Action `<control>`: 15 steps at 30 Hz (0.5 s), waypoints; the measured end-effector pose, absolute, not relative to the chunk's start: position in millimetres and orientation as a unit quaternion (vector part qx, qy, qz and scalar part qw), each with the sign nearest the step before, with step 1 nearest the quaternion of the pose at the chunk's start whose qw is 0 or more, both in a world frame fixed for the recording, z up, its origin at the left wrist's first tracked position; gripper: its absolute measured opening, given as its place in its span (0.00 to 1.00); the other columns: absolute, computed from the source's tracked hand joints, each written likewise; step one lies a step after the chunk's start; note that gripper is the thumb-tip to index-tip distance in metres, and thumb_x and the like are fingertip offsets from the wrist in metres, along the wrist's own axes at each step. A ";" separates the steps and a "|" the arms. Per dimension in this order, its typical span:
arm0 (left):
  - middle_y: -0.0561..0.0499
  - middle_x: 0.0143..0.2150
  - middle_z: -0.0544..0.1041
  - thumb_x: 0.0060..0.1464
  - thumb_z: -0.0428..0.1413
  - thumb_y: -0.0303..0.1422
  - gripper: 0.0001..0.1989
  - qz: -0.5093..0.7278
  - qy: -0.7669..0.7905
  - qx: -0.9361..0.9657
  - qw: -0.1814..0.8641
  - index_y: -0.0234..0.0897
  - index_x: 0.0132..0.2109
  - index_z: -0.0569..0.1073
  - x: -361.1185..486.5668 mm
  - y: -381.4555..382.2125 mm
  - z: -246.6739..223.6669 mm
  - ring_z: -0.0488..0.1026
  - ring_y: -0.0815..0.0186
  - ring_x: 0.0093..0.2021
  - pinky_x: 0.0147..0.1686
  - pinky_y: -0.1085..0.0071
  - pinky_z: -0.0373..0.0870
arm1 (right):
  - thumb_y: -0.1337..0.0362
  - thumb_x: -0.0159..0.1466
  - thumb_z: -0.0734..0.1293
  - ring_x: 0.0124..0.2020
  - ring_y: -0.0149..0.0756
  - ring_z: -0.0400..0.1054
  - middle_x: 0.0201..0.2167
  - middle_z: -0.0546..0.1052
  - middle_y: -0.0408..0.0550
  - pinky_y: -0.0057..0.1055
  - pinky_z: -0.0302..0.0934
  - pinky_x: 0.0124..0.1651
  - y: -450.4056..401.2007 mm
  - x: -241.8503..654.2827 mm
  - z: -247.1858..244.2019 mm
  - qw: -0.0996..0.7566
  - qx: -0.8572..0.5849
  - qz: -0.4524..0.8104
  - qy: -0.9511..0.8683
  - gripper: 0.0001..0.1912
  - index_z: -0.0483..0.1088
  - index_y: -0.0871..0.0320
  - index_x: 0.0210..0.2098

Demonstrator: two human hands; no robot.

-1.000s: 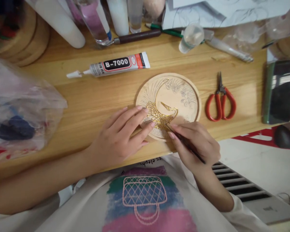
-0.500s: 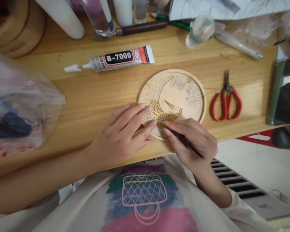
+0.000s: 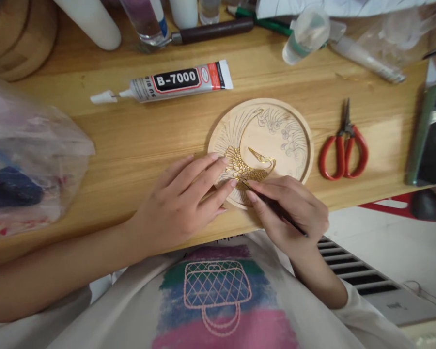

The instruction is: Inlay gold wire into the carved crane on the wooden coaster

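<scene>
A round wooden plate (image 3: 276,145) lies near the table's front edge, with a line drawing on it and gold wire shaping a bird. My left hand (image 3: 185,198) rests with fingers spread over the plate's left edge, its fingertips on the plate beside the gold wire. Between the thumb and fingers of my right hand (image 3: 290,211) is a thin dark tool (image 3: 288,220), its tip down at the lower part of the gold pattern. Whether the tip holds a piece of wire is too small to tell.
Red-handled pliers (image 3: 344,150) lie right of the plate, and a B-7000 glue tube (image 3: 174,81) behind it. A plastic bag (image 3: 69,145) sits at left. Along the back are a small cup (image 3: 308,34), a brown-handled tool (image 3: 216,30) and bottles. A dark device (image 3: 434,135) is far right.
The view has shifted slightly, so the back objects sit higher and the pliers farther right. Both hands keep nearly the same pose at the plate.
</scene>
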State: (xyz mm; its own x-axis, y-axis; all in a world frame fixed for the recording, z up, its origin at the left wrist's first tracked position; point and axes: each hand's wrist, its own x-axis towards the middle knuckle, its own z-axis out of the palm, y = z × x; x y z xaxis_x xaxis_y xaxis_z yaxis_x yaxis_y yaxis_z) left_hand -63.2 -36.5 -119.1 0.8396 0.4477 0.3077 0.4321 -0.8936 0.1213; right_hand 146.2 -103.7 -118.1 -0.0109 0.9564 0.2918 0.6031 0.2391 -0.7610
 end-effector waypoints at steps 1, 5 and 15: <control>0.38 0.58 0.75 0.62 0.59 0.37 0.18 0.167 0.229 0.959 0.026 0.32 0.55 0.73 -63.1 -36.4 -119.2 0.73 0.51 0.59 0.56 0.56 0.73 | 0.75 0.59 0.73 0.35 0.29 0.74 0.34 0.80 0.48 0.27 0.70 0.39 -103.8 146.3 -118.1 0.403 -0.577 0.219 -0.676 0.13 0.77 0.62 0.44; 0.38 0.58 0.75 0.62 0.59 0.37 0.18 0.165 0.231 0.959 0.029 0.32 0.55 0.73 -63.5 -35.4 -118.5 0.74 0.51 0.59 0.56 0.56 0.73 | 0.74 0.59 0.73 0.34 0.30 0.75 0.34 0.80 0.46 0.28 0.71 0.39 -104.1 146.2 -118.0 0.401 -0.582 0.217 -0.673 0.14 0.77 0.59 0.45; 0.37 0.57 0.77 0.61 0.60 0.36 0.17 0.168 0.222 0.960 0.021 0.32 0.54 0.74 -62.4 -32.8 -113.4 0.75 0.50 0.57 0.54 0.56 0.76 | 0.72 0.60 0.72 0.34 0.34 0.76 0.34 0.81 0.46 0.32 0.73 0.37 -104.3 144.6 -117.9 0.406 -0.592 0.212 -0.663 0.15 0.77 0.54 0.46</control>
State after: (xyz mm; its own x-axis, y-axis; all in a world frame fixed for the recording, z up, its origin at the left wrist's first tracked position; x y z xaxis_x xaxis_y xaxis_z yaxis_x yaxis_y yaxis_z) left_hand -62.4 -32.8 -113.4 0.8450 0.4326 0.3142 0.4186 -0.9009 0.1146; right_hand 144.6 -104.3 -117.9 0.0305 0.9573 0.2874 0.6141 0.2089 -0.7610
